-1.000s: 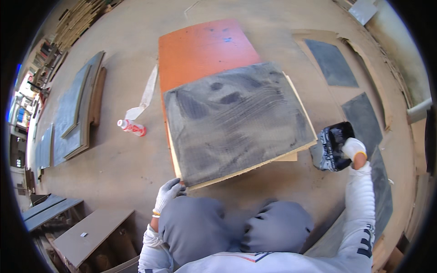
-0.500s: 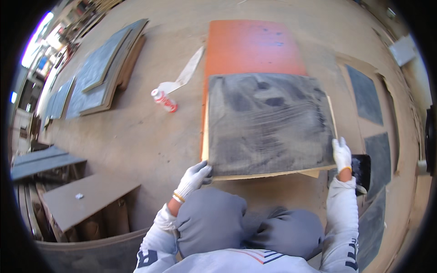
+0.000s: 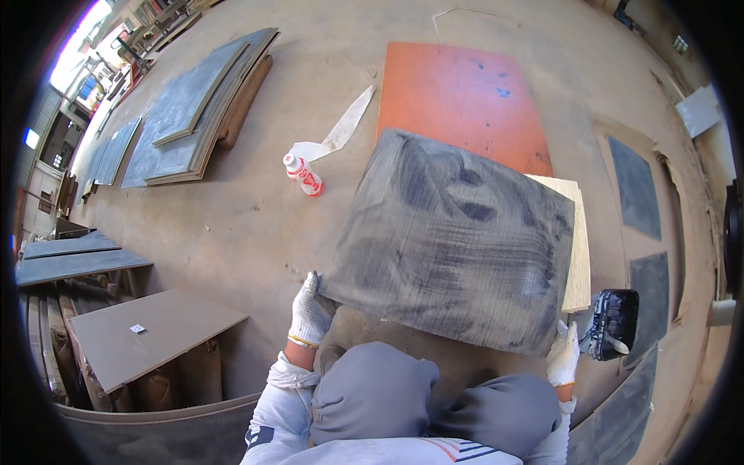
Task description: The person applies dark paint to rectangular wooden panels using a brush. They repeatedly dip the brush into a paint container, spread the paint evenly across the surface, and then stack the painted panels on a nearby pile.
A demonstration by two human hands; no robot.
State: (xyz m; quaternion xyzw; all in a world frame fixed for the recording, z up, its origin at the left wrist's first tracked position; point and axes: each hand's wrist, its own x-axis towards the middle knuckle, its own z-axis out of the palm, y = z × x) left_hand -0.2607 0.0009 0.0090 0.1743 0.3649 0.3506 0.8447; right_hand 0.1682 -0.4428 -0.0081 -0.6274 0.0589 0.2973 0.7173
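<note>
Crouched over a grey-coated square board [image 3: 457,240], lifted and tilted above a pale plywood sheet [image 3: 575,240] and an orange panel [image 3: 461,97] on the floor [image 3: 232,217]. Left hand [image 3: 308,314], white-gloved, grip pinching the near left corner. Right hand [image 3: 563,353], gloved, grip closed on the near right corner. Black tray [image 3: 614,323] just beside the right hand; small red-and-white bottle [image 3: 304,173] well apart.

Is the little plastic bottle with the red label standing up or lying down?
Lying down. The small plastic bottle with the red label rests on its side on the dusty floor, its cap pointing away from the person.
</note>
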